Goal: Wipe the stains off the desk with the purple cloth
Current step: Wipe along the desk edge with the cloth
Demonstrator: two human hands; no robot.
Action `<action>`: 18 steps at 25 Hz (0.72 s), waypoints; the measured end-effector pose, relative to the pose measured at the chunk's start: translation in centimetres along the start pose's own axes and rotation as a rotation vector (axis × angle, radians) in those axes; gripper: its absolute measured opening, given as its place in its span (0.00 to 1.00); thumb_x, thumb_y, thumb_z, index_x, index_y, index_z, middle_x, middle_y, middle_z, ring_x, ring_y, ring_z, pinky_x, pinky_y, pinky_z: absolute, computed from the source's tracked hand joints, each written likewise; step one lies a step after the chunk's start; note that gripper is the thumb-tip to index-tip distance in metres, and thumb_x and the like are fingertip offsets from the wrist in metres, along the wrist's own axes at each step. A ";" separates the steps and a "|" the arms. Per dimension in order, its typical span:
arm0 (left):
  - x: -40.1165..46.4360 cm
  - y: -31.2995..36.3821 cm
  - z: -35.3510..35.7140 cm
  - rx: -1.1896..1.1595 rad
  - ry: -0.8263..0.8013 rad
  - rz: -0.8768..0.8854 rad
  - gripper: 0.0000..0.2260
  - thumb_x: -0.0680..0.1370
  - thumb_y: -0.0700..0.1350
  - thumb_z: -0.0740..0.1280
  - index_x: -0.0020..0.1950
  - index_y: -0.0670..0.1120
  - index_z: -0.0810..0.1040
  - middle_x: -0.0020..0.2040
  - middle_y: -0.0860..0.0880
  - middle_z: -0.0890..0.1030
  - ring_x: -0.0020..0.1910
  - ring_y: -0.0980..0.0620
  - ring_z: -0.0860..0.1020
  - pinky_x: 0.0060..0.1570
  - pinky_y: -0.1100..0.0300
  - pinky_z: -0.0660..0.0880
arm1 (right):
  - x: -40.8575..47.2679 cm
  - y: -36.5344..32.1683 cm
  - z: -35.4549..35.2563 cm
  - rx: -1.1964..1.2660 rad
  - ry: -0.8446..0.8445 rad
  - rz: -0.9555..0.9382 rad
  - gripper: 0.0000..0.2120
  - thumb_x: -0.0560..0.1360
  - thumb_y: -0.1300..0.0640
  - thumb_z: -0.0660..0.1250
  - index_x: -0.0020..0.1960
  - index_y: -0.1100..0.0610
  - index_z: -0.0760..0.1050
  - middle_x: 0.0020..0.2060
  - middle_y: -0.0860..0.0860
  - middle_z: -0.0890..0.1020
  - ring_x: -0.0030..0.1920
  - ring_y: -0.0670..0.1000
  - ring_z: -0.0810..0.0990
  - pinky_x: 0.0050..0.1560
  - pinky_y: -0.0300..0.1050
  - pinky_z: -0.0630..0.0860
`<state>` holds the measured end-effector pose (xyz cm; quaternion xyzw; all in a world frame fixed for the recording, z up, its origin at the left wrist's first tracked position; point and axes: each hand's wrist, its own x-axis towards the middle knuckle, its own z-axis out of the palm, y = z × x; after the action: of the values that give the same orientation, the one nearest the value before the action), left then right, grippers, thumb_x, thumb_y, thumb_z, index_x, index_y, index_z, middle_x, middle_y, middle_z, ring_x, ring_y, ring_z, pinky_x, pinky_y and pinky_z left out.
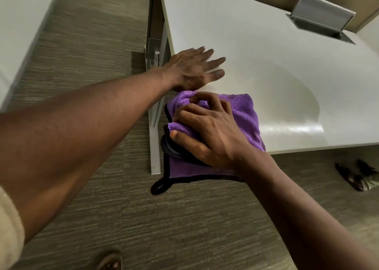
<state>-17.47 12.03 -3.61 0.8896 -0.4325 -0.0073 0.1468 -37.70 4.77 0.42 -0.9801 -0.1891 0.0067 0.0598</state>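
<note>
The purple cloth (245, 114), edged in black with a hanging loop, lies bunched on the near left corner of the white desk (266, 54); part of it hangs over the desk's front edge. My right hand (207, 130) presses down on the cloth, fingers curled into its folds. Just beyond it, my left hand (194, 68) rests flat on the desk by the left edge, fingers spread and holding nothing. A faint wet arc shows on the desk surface to the right of the cloth. No distinct stains are visible.
A metal cable box with a raised lid (322, 17) is set into the desk at the far right. Grey carpet (92, 44) lies to the left and below. A desk leg (154, 142) stands under the corner. Sandals (356, 175) lie under the desk.
</note>
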 end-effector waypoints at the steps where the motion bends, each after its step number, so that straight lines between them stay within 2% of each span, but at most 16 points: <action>1: -0.1 0.0 0.0 -0.004 -0.005 0.002 0.34 0.77 0.71 0.39 0.82 0.60 0.50 0.83 0.46 0.51 0.82 0.46 0.49 0.80 0.49 0.47 | -0.5 -0.2 0.3 -0.011 0.002 -0.039 0.15 0.82 0.38 0.58 0.56 0.45 0.78 0.54 0.39 0.80 0.69 0.52 0.68 0.67 0.60 0.63; 3: -0.3 0.1 -0.2 -0.014 -0.020 0.002 0.37 0.74 0.73 0.36 0.81 0.61 0.48 0.83 0.47 0.50 0.82 0.47 0.48 0.80 0.49 0.46 | -1.7 -0.3 0.5 0.114 0.005 -0.101 0.11 0.81 0.40 0.61 0.49 0.44 0.78 0.47 0.40 0.79 0.65 0.51 0.71 0.67 0.58 0.63; 4: -0.4 0.1 -0.2 -0.020 -0.025 -0.005 0.38 0.73 0.74 0.35 0.81 0.61 0.48 0.83 0.48 0.49 0.82 0.48 0.47 0.80 0.50 0.45 | -2.2 0.1 0.3 0.283 0.008 -0.078 0.09 0.81 0.41 0.63 0.47 0.43 0.78 0.45 0.40 0.78 0.62 0.50 0.72 0.65 0.55 0.65; 6: -0.5 0.1 -0.2 -0.034 -0.024 -0.017 0.39 0.72 0.74 0.35 0.81 0.62 0.48 0.83 0.48 0.49 0.82 0.48 0.47 0.80 0.50 0.45 | -3.0 1.3 -0.2 0.734 0.081 0.127 0.08 0.80 0.44 0.65 0.46 0.44 0.80 0.47 0.47 0.80 0.56 0.53 0.77 0.58 0.53 0.71; 7: -0.4 0.2 -0.2 -0.044 -0.022 -0.015 0.38 0.73 0.74 0.36 0.81 0.62 0.48 0.83 0.48 0.49 0.82 0.48 0.47 0.80 0.50 0.45 | -3.5 2.0 -0.4 0.881 0.179 0.242 0.11 0.80 0.44 0.65 0.49 0.48 0.82 0.49 0.51 0.80 0.54 0.55 0.79 0.54 0.55 0.74; 8: -0.4 0.3 -0.2 -0.056 -0.018 -0.012 0.36 0.75 0.73 0.37 0.81 0.62 0.48 0.83 0.48 0.49 0.82 0.49 0.47 0.80 0.50 0.45 | -4.2 2.5 -0.4 0.904 0.276 0.321 0.15 0.80 0.43 0.64 0.52 0.53 0.83 0.50 0.53 0.81 0.54 0.57 0.80 0.52 0.60 0.76; 9: -0.4 0.3 -0.1 -0.065 -0.009 -0.014 0.35 0.76 0.73 0.38 0.81 0.62 0.48 0.83 0.48 0.49 0.82 0.49 0.47 0.80 0.50 0.45 | -4.9 2.7 -0.1 0.841 0.342 0.370 0.19 0.80 0.42 0.63 0.57 0.55 0.83 0.53 0.52 0.83 0.57 0.56 0.81 0.56 0.63 0.78; 10: -0.4 0.2 -0.1 -0.069 0.000 -0.023 0.33 0.77 0.72 0.39 0.81 0.62 0.48 0.83 0.48 0.49 0.82 0.49 0.47 0.80 0.50 0.45 | -5.6 2.5 0.5 0.733 0.378 0.386 0.20 0.80 0.40 0.62 0.62 0.52 0.82 0.59 0.49 0.83 0.65 0.53 0.79 0.63 0.63 0.77; 12: -0.5 0.2 -0.3 -0.067 0.002 -0.036 0.32 0.79 0.71 0.41 0.81 0.62 0.48 0.83 0.48 0.49 0.82 0.49 0.48 0.80 0.50 0.45 | -6.9 1.0 2.4 0.432 0.366 0.278 0.22 0.81 0.39 0.61 0.71 0.44 0.76 0.72 0.41 0.76 0.79 0.49 0.67 0.78 0.59 0.64; 14: -0.5 0.5 -0.4 -0.067 -0.006 -0.033 0.31 0.80 0.70 0.41 0.81 0.62 0.48 0.83 0.49 0.49 0.82 0.49 0.47 0.80 0.50 0.44 | -7.8 -0.7 4.8 0.156 0.345 0.200 0.27 0.81 0.39 0.60 0.78 0.41 0.67 0.80 0.40 0.66 0.83 0.51 0.56 0.81 0.59 0.53; 16: -0.5 0.7 -0.4 -0.056 -0.006 -0.032 0.31 0.80 0.70 0.41 0.81 0.61 0.48 0.83 0.49 0.49 0.82 0.49 0.47 0.80 0.49 0.45 | -7.9 -1.6 6.6 0.030 0.418 0.219 0.29 0.80 0.39 0.61 0.80 0.42 0.64 0.81 0.42 0.64 0.84 0.54 0.55 0.80 0.63 0.52; 18: -0.5 0.6 -0.3 -0.059 -0.007 -0.026 0.31 0.80 0.70 0.41 0.81 0.61 0.48 0.83 0.49 0.49 0.82 0.48 0.47 0.80 0.49 0.45 | -7.7 -2.1 7.8 -0.031 0.511 0.258 0.27 0.81 0.39 0.61 0.79 0.43 0.65 0.80 0.45 0.67 0.83 0.56 0.59 0.79 0.65 0.55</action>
<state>-18.20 12.12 -3.24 0.8904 -0.4208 -0.0250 0.1714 -45.87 4.71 -7.12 -0.9669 -0.0416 -0.2356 0.0892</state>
